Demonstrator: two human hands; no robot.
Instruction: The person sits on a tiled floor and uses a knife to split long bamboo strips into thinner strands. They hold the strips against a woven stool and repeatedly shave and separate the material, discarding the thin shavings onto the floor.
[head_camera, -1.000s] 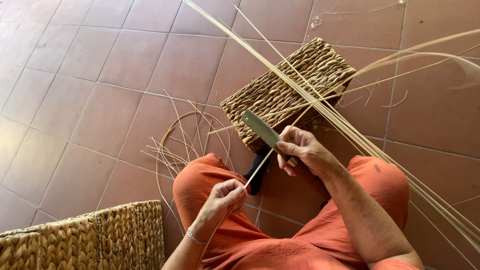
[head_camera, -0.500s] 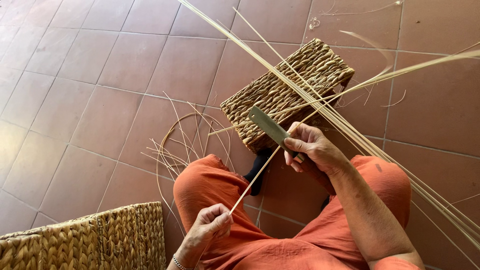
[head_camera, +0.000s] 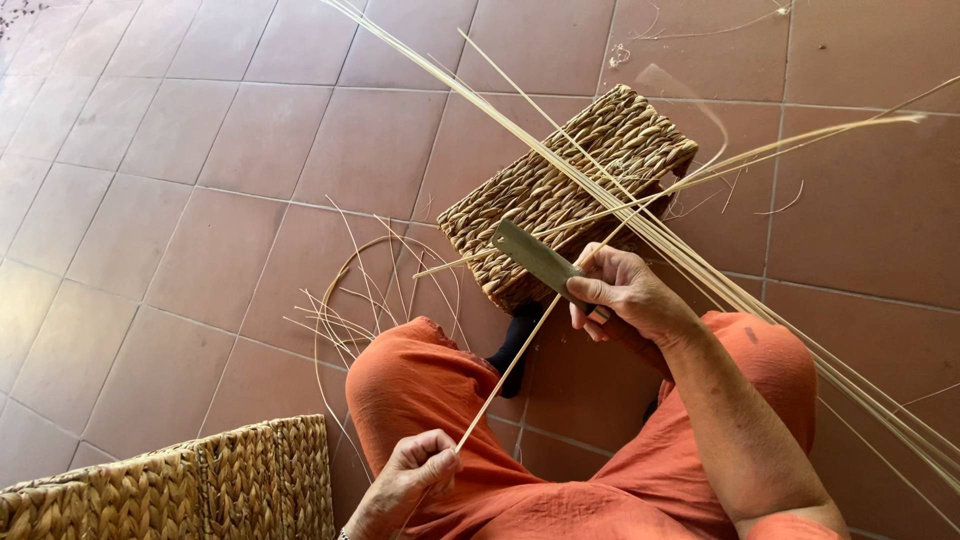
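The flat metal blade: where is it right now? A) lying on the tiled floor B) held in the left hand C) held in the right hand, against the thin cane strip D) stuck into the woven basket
C: the right hand grips the flat metal blade where the thin cane strip passes it, while the left hand pinches the strip's lower end over the orange trousers.
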